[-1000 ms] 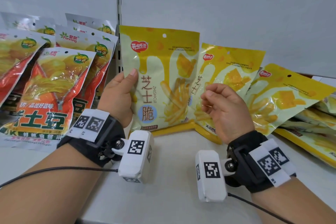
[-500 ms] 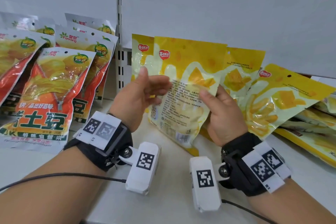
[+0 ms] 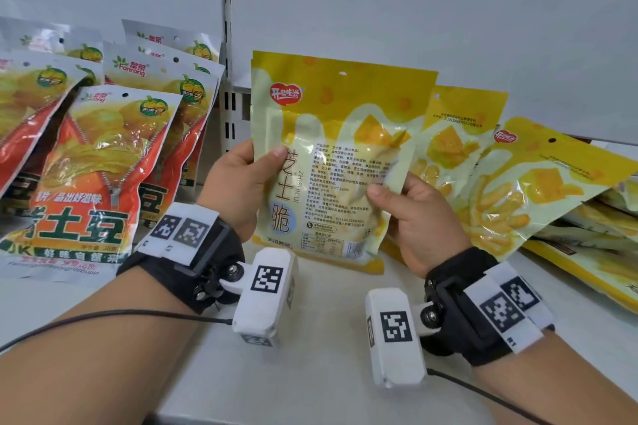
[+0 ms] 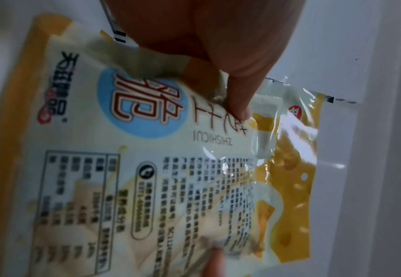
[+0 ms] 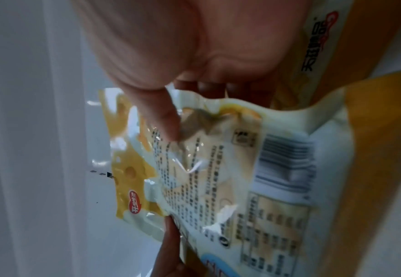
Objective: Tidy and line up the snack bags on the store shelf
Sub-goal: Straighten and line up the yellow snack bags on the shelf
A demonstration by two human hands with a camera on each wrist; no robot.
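Now our left hand [image 3: 238,190] and right hand [image 3: 411,217] pinch the glossy, crinkly yellow cheese-snack bag [image 3: 331,155] upright. Half a second ago it tilted; now its printed back squarely faces us.

the yellow snack bag [image 3: 331,155] is glossy, crinkled plastic film; the white shelf [image 3: 310,373] looks smooth and matt.

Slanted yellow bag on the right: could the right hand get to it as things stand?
Probably not right away: the right hand is busy pinching the held yellow bag. The slanted yellow bag lies uncovered just beside it, so once freed, likely yes.
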